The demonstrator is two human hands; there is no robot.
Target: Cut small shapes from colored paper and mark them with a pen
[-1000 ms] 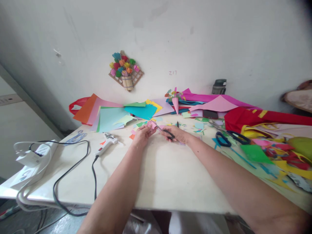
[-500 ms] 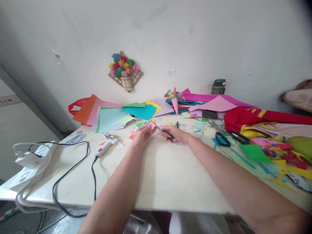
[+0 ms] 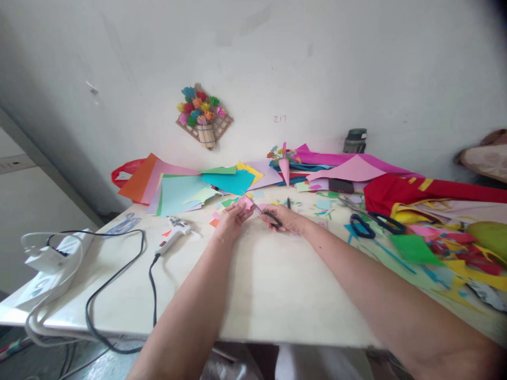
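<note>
My left hand (image 3: 231,219) pinches a small pink piece of paper (image 3: 246,202) above the white table (image 3: 261,285). My right hand (image 3: 287,218) grips small black-handled scissors (image 3: 266,213), whose blades point up-left into the pink paper. Both hands meet near the table's middle, just in front of a fan of coloured paper sheets (image 3: 186,184).
A white glue gun (image 3: 173,235) with a black cord (image 3: 119,274) lies left of my hands, beyond it a white power strip (image 3: 51,258). Blue-handled scissors (image 3: 370,224), red cloth (image 3: 415,191) and paper scraps (image 3: 447,248) crowd the right side. A paper-flower basket (image 3: 203,115) hangs on the wall.
The hands and scissors have barely shifted; the pink paper stays between the blades. The view has drifted very slightly.
</note>
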